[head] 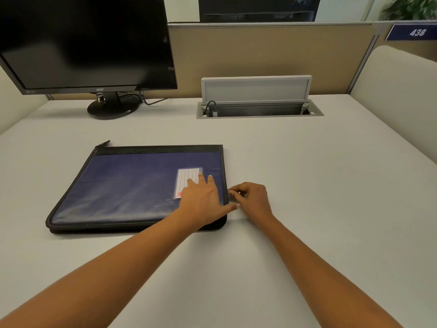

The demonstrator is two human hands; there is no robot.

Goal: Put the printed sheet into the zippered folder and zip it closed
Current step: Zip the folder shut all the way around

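An office cubicle: a pale grey desk [307, 185] backed by a tan partition [260, 58], with a dark monitor [82, 43] at the far left and an open cable hatch [257, 110] sunk into the surface at the far middle.

The zippered folder [118, 185], blue with a black border, lies flat on the desk left of centre, its long sides running left to right. A short black zip tail [104, 143] sticks out past its far left corner.

Both bare forearms reach in from the near edge. The left grip [201, 200] lies palm down on the folder's right part, fingers straight and spread. They rest partly over a lined label card [186, 178], and the thumb stretches right, past the folder's right edge. The right grip [253, 197] rests on the desk just beside that same edge, wrist low and fingers curled. Its fingertips [233, 192] pinch at the black border about midway along the right side. What they pinch there is too small to make out.

The folder's right edge lies near the desk's middle. Open desk spreads to the right of it and in front of it. More open desk lies behind it, between it and the monitor's foot and the hatch.
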